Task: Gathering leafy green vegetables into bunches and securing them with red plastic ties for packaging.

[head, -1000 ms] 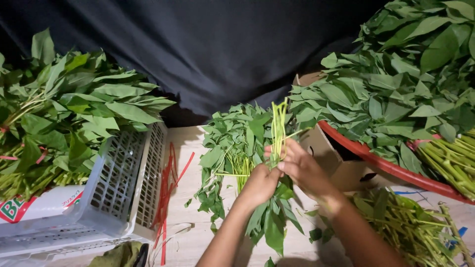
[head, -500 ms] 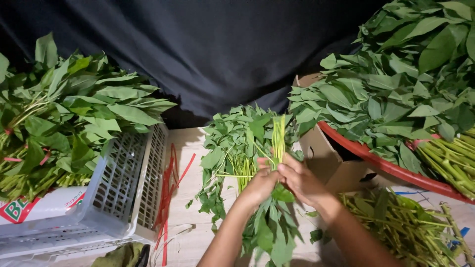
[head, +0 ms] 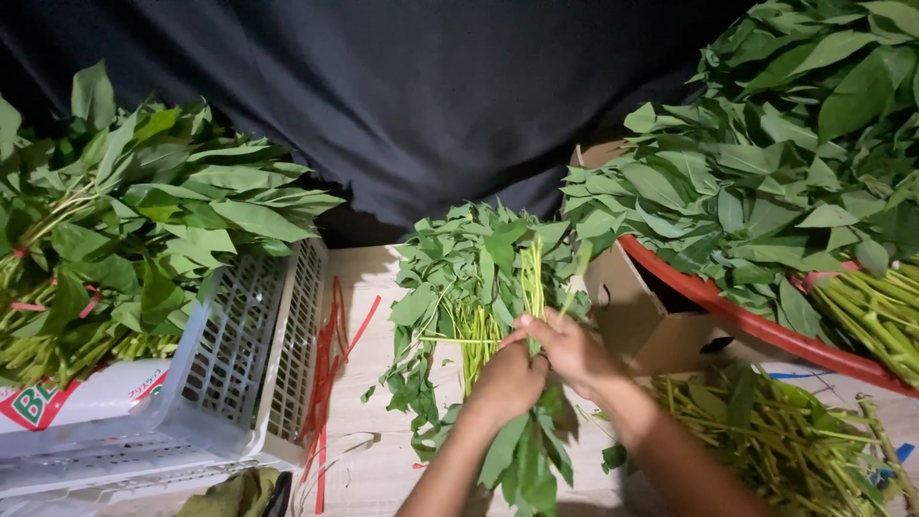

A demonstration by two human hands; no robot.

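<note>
**Both hands closed on a bunch of greens at mid-counter**

Far left, a big heap of leafy greens (head: 124, 230) sits piled in a pale plastic crate (head: 239, 354), broad leaves spilling over its rim, a few red ties showing among the stems. Just right of the crate, loose red strips (head: 330, 354) lie on the light wooden counter (head: 369, 460), running down toward the near edge.

Now to the centre, and here is the action: a bunch of greens (head: 469, 278) lies on the counter with its leaves fanned out toward the dark cloth backdrop (head: 431, 86). The left hand (head: 507, 383) is clenched around the pale green stems low down, leaves poking out beneath the fist. The right hand (head: 565, 349) is right against it, fingers wrapped on the same bunch a touch higher, with a tuft of cut stem ends (head: 532, 278) standing up just above the fingers. Both hands are grasping, the two touching each other.

Moving right, a brown cardboard box (head: 637, 316) stands just beside the right hand. Behind and above it, a red basin (head: 747, 321) overflows with another mound of leaves (head: 785, 163), stalks bundled at the far right edge. Near the bottom right, a loose pile of stripped stems (head: 785, 440) lies on the counter, beside the right forearm.
</note>
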